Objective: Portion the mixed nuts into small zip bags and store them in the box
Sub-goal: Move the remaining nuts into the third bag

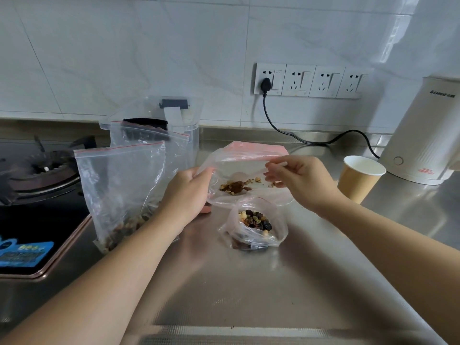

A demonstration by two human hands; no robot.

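My left hand (189,192) grips the left edge of a large clear zip bag (239,165) held above the steel counter, and my right hand (296,176) pinches its right upper edge. A few mixed nuts (236,187) lie inside that bag. Directly below it stands a small open zip bag (254,226) with nuts and raisins in it. Two filled zip bags (119,185) with red seals stand upright to the left. Behind them is the clear plastic box (174,115) with a black latch.
A gas stove (37,175) lies at the left, edged by a copper trim. A paper cup (358,178) and a white kettle (423,135) with a black cord stand at the right. Wall sockets (308,80) sit above the steel counter (249,295).
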